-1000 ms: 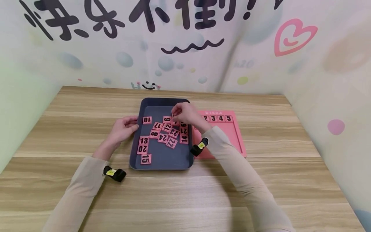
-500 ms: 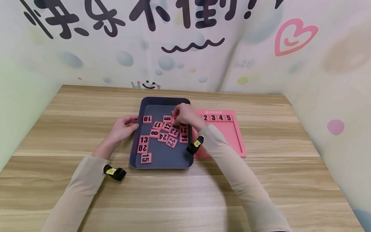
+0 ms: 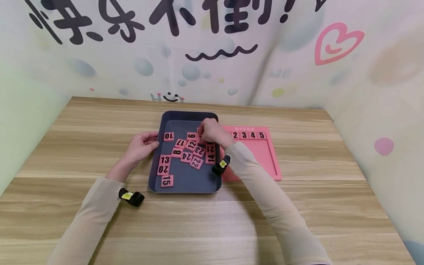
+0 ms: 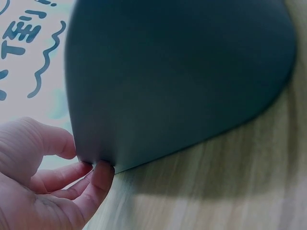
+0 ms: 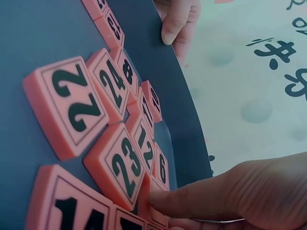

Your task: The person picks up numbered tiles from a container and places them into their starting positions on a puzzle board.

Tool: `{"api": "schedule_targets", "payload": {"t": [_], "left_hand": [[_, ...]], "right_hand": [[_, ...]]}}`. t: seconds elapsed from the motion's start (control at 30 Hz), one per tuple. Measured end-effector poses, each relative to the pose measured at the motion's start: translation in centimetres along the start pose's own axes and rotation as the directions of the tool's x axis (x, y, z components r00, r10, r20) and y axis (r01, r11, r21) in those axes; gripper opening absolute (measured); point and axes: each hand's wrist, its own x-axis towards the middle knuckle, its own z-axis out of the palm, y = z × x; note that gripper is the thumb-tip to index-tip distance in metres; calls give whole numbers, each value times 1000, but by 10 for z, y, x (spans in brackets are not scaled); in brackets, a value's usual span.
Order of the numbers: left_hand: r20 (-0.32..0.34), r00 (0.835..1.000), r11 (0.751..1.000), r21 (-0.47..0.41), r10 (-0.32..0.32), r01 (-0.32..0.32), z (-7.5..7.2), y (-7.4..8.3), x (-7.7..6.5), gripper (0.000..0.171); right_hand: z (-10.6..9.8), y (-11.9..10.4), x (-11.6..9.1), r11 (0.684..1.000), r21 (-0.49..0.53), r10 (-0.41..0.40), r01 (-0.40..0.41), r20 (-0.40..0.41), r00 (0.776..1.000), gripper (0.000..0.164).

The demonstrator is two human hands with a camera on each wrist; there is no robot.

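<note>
My left hand [image 3: 140, 147] holds the left rim of a dark grey tray [image 3: 195, 180]. In the left wrist view its thumb and fingers [image 4: 101, 178] meet the tray's edge [image 4: 182, 96]. Pink number tiles lie loose in the tray, among them 22 [image 5: 73, 106], 23 [image 5: 123, 167] and 24 [image 5: 112, 81]. My right hand [image 3: 213, 131] is over the tray's upper right part. Its thumb [image 5: 187, 199] lies on a pink tile [image 5: 159, 215] beside the 6 tile [image 5: 162, 164]; the other fingers are mostly hidden and that tile's number is covered.
Right of the tray a pink puzzle board [image 3: 255, 158] lies partly under the right forearm, with tiles up to 5 [image 3: 261, 135] in its top row. Both stand on a wooden table [image 3: 198, 228], with a printed wall [image 3: 281, 73] behind.
My right hand has shifted slightly right and its wrist has swung a little left. It now covers more of the tile under it. My left hand stays at the tray's rim.
</note>
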Motion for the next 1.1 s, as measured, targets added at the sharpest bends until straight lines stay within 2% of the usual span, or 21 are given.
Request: {"api": "schedule_targets", "payload": {"t": [0.4,0.57,0.63,0.73,0.87,1.1], "left_hand": [[6,1000,1000,-4,-7,7,-1,1,0,43],[8,1000,1000,-2,-7,7,0,1,0,43],[10,1000,1000,-3,-8,8,0,1,0,43],[10,1000,1000,-3,-10,10,0,1,0,43],[5,1000,1000,-9,-8,9,0,1,0,43],[2,1000,1000,-8,-11,11,0,2,-1,43]], "right_hand": [[-1,-5,-2,995,-94,-38,44,68,997,10],[-2,-3,-2,993,-84,-76,80,54,996,18],[-4,-2,-4,992,-80,-95,97,30,995,17],[-12,-1,-8,994,-25,-108,108,-2,994,10],[-24,7,-19,987,89,-133,136,-40,990,23],[-39,44,-45,975,164,-137,151,-97,986,21]]}}
